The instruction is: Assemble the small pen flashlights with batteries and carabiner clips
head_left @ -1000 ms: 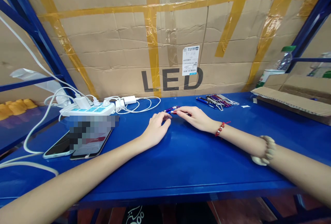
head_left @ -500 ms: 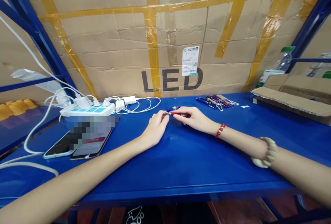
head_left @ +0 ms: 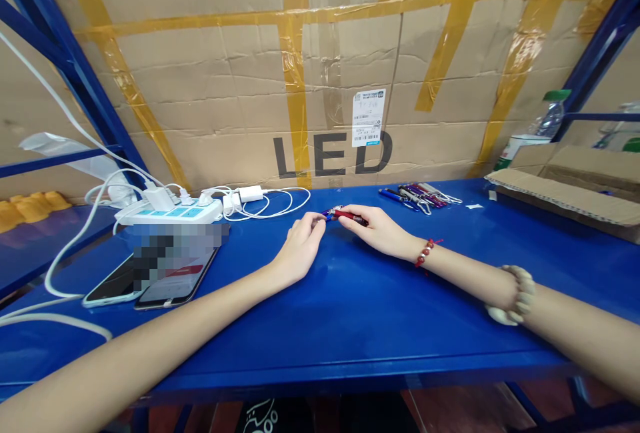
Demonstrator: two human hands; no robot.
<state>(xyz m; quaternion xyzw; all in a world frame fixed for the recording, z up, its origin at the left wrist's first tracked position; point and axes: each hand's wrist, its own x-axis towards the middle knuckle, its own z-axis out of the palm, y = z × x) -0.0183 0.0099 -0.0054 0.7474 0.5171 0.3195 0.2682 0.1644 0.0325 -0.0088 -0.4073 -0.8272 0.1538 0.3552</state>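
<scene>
Near the middle of the blue table (head_left: 380, 326), my left hand (head_left: 301, 246) has its fingertips closed on the left end of a blue pen-like item (head_left: 330, 212). My right hand (head_left: 383, 231), with a red bead bracelet at the wrist, pinches a dark red pen-like item (head_left: 350, 217) whose near end pokes out past the palm. The two items lie close together between my hands, and small silvery parts show where they meet. Further back on the right rests a bunch of similar metallic items (head_left: 420, 197) in blue, red and silver, with pale loops at their ends.
A white power strip (head_left: 170, 215) with plugs and cables stands at the back left, two phones (head_left: 175, 273) in front of it. An open cardboard box (head_left: 565, 196) and a green-capped bottle (head_left: 547, 119) are at the right. A large taped carton (head_left: 225, 93) forms the back.
The red item has shifted slightly right, away from my left fingertips, and more of the blue item shows at them. Both arms have stayed nearly where they were.
</scene>
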